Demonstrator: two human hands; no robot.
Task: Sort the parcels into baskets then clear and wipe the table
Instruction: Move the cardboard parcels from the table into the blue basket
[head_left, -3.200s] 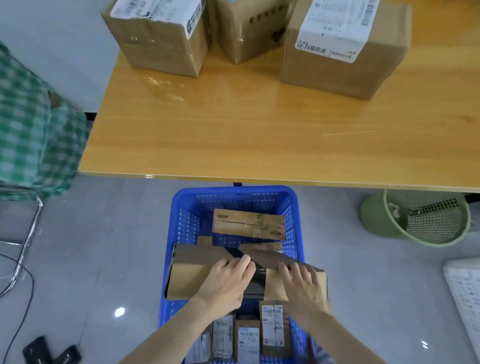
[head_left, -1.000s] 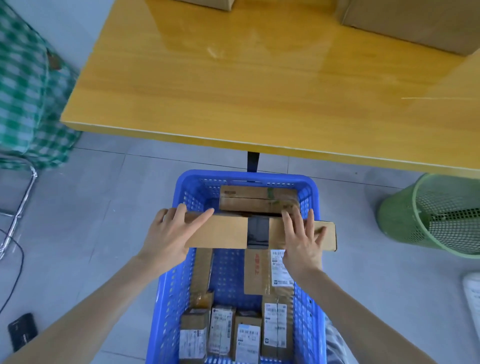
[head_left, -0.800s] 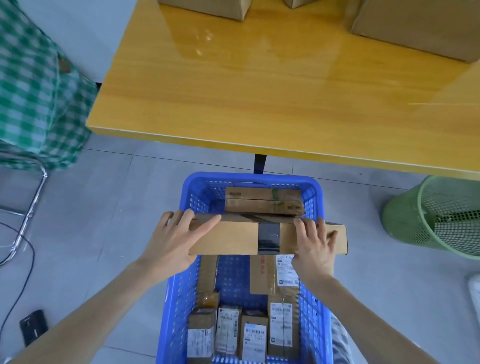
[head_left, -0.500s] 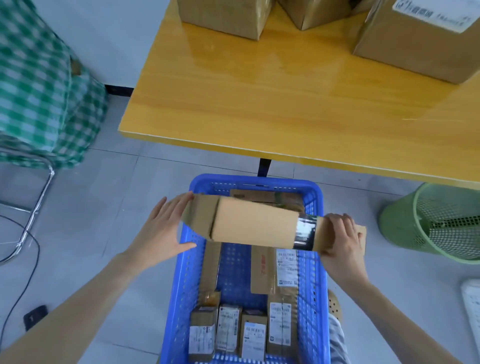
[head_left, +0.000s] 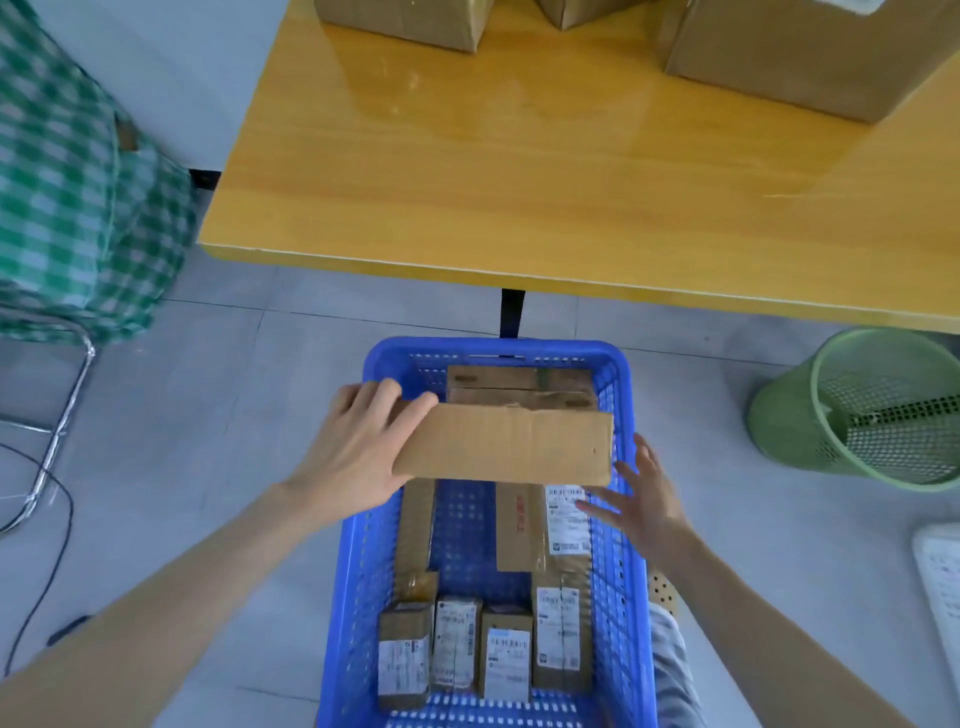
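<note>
Parcel of plain brown corrugated cardboard (head_left: 504, 444), long, flat and rectangular with a faint crease down its top face, is held level over the far half of the blue plastic basket (head_left: 363, 571) and reaches almost from one side wall to the other. The person's left hand (head_left: 358, 452) grips the parcel's left end, with the fingers curled over its far edge. The right hand (head_left: 644, 499) is open, fingers straight and spread just beside the parcel's right end; whether a fingertip touches the cardboard cannot be told. The basket is a rectangular tub with a smooth rolled rim, and its walls and bottom are pierced in a fine grid. It stands on the pale grey tiled floor (head_left: 182, 415) in front of the table. Inside it, a brown cardboard box (head_left: 519, 387) lies across the far end, and a flat cardboard packet with red print and a white label (head_left: 519, 525) lies in the middle. A narrow cardboard strip (head_left: 418, 519) runs along the left wall, and a row of small boxes with white printed labels (head_left: 506, 654) stands at the near end. The glossy yellow wooden table (head_left: 519, 182) has a thin rounded edge and bears larger cardboard cartons (head_left: 800, 52) along its far side. A round green mesh bin (head_left: 878, 410) stands on the floor to the right. To the left, a green-and-white checked cloth (head_left: 67, 182) hangs over a chrome tube frame (head_left: 62, 415).
</note>
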